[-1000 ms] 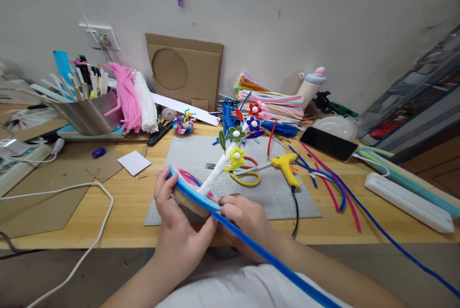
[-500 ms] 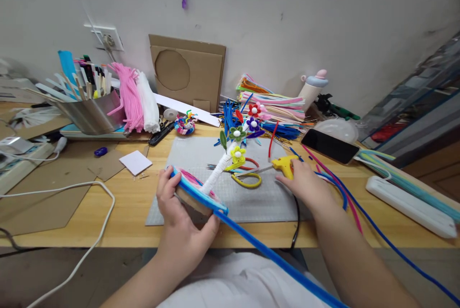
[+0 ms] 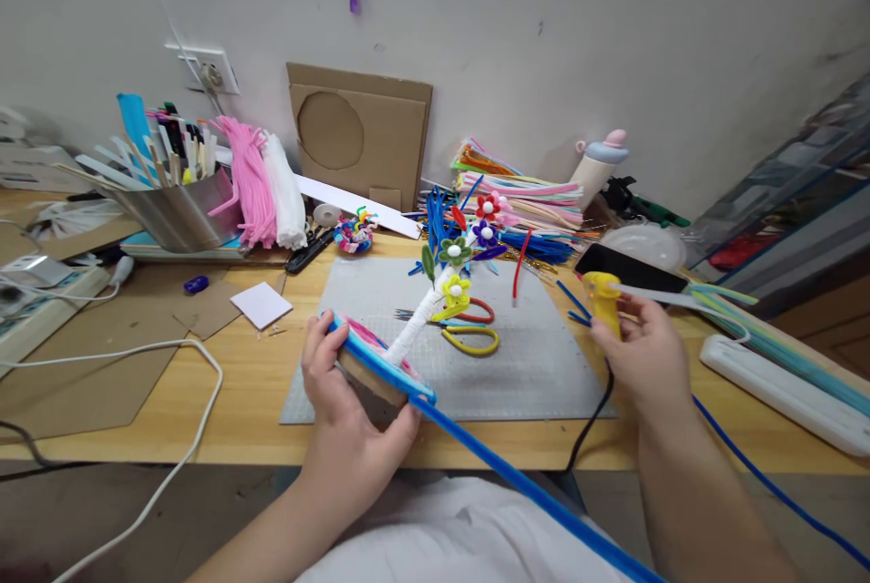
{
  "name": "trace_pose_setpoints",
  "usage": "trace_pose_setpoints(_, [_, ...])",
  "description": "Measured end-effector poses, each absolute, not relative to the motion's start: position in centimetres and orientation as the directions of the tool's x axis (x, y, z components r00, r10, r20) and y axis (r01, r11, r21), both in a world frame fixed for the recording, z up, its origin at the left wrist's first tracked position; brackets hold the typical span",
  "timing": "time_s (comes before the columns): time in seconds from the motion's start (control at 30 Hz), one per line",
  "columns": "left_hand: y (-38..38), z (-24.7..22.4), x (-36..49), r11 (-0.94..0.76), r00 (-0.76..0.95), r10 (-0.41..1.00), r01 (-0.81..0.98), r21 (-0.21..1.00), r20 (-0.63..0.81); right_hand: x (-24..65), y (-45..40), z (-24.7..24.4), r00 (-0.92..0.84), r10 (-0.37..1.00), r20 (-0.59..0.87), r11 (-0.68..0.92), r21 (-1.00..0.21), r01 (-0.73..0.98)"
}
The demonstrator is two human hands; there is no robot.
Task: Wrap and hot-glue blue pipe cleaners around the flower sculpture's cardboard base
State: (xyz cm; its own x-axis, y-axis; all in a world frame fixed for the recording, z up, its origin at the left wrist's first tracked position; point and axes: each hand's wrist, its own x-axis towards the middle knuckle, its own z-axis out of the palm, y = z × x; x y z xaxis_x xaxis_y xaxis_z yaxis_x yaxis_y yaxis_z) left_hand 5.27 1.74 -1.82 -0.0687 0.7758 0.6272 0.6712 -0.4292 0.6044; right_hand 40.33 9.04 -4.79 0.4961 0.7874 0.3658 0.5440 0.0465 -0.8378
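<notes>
My left hand (image 3: 346,402) is closed on the rim of a round cardboard base (image 3: 371,376) edged with blue pipe cleaner. From the tilted base rises a white-wrapped stem (image 3: 416,325) bearing pipe-cleaner flowers, among them a yellow flower (image 3: 455,292), a green one, a purple one and a red one. A long blue pipe cleaner (image 3: 517,481) trails from the rim across my lap. In my right hand (image 3: 645,352) is a yellow hot glue gun (image 3: 603,297), with a glue stick jutting to the right and a black cord hanging below.
Scissors and pliers with yellow and red handles (image 3: 470,338) lie on the grey cutting mat (image 3: 530,383). Behind are pipe-cleaner bundles (image 3: 517,193), a black phone (image 3: 632,271) and a cardboard panel (image 3: 394,130). A metal pot of tools (image 3: 173,213) stands left; a white bar (image 3: 781,393) lies right.
My right hand has lifted the glue gun off the mat and moved it right, turning it upright. The left hand keeps its hold on the base.
</notes>
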Motion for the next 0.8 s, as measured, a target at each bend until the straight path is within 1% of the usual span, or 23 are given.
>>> trace_pose_setpoints(0.1, [1.8, -1.9, 5.3, -0.437, -0.067, 0.770, 0.669, 0.602, 0.634, 40.0, 8.6, -3.5, 0.565, 0.754, 0.335, 0.199, -0.936, 0.290])
trace_pose_setpoints(0.17, [1.8, -1.9, 5.3, -0.439, -0.066, 0.769, 0.669, 0.600, 0.636, 39.6, 8.4, -2.6, 0.552, 0.788, 0.272, 0.249, -0.961, 0.118])
trace_pose_setpoints(0.23, [1.9, -1.9, 5.3, -0.435, -0.069, 0.770, 0.670, 0.602, 0.634, 39.1, 8.2, -1.8, 0.476, 0.860, 0.184, 0.235, -0.971, -0.049])
trace_pose_setpoints(0.3, [1.9, -1.9, 5.3, -0.432, -0.069, 0.772, 0.672, 0.602, 0.631, 38.5, 7.8, -1.2, 0.371, 0.923, 0.099, 0.177, -0.967, -0.182])
trace_pose_setpoints(0.4, [2.0, -2.0, 5.2, -0.425, -0.066, 0.777, 0.678, 0.599, 0.626, 37.3, 7.0, -0.6, 0.248, 0.968, 0.025, 0.103, -0.946, -0.306])
trace_pose_setpoints(0.5, [2.0, -2.1, 5.3, -0.427, -0.065, 0.777, 0.677, 0.599, 0.627, 35.5, 5.9, 0.0, 0.135, 0.990, -0.029, 0.020, -0.938, -0.347])
trace_pose_setpoints(0.57, [2.0, -2.2, 5.4, -0.418, -0.078, 0.782, 0.671, 0.612, 0.618, 34.2, 5.0, 0.4, 0.046, 0.997, -0.062, -0.043, -0.940, -0.338])
trace_pose_setpoints(0.6, [2.0, -2.2, 5.4, -0.403, -0.086, 0.792, 0.670, 0.624, 0.604, 33.6, 4.6, 0.7, 0.014, 0.998, -0.056, -0.049, -0.944, -0.327])
trace_pose_setpoints(0.7, [1.9, -2.1, 5.5, -0.363, -0.094, 0.819, 0.679, 0.638, 0.566, 32.3, 3.0, 1.0, -0.068, 0.997, 0.034, 0.017, -0.971, -0.240])
trace_pose_setpoints(0.8, [1.8, -1.9, 5.6, -0.378, -0.070, 0.805, 0.706, 0.600, 0.590, 31.6, 1.8, 1.1, -0.140, 0.986, 0.086, 0.078, -0.995, -0.066])
